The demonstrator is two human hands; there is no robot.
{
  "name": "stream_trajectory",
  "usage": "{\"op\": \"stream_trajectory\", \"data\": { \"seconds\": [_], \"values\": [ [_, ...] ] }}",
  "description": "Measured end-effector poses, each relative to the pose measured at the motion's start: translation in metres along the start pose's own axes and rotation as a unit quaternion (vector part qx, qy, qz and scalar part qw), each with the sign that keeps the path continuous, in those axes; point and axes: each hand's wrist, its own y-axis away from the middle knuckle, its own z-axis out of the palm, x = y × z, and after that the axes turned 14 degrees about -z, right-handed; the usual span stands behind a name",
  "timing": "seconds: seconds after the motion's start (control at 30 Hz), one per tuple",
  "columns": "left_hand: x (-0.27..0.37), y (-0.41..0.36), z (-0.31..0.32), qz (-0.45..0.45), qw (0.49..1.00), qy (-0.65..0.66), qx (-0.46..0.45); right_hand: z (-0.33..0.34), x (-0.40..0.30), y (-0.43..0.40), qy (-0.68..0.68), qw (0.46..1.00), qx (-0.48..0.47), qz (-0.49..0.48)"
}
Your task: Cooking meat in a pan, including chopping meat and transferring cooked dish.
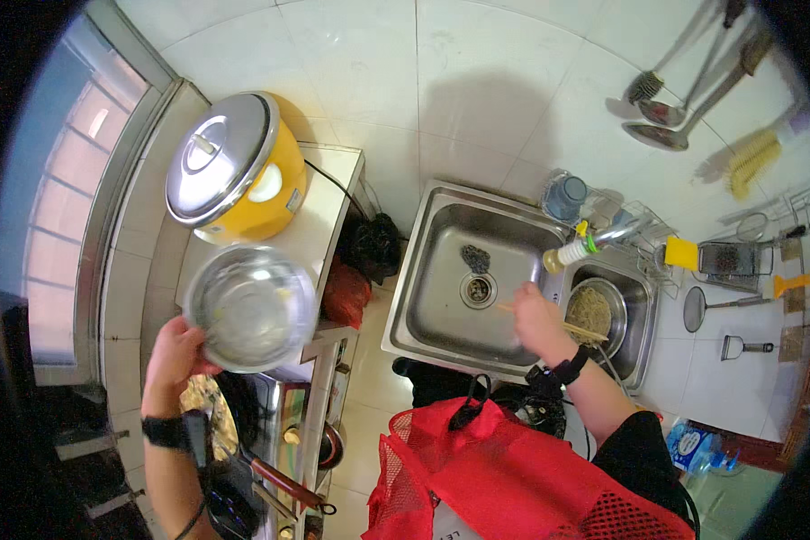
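Observation:
A metal bowl [250, 307], blurred by motion, is gripped at its rim by my left hand [179, 351] at the counter's edge. A few pale bits cling inside it. Chopsticks [586, 332] pass through my right hand [536, 324], which is over the divider side of the large sink basin [439, 283]. One end of the chopsticks points toward the drain; the other reaches over the small basin. There a metal bowl [621, 317] holds thin, pale noodle-like strands [588, 312]. A dark scouring pad [475, 258] lies beside the drain [478, 290].
A yellow rice cooker [270, 196] with a metal lid stands on the left counter [324, 165]. Below is a stove with a wok of food [209, 412] and a wooden-handled spatula [283, 482]. The faucet [580, 250] overhangs the divider. Ladles [658, 135] hang on the tiled wall.

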Motion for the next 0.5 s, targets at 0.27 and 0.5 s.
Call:
{"op": "stream_trajectory", "data": {
  "seconds": [0.27, 0.5],
  "values": [
    [0.017, -0.016, 0.205, 0.176, 0.901, -0.389, -0.073, 0.027, 0.134, -0.022, 0.073, 0.986, 0.118, 0.096],
    [-0.001, -0.010, 0.349, 0.112, 0.958, -0.252, -0.076, 0.023, 0.176, -0.043, 0.065, 0.996, -0.002, 0.062]
  ]
}}
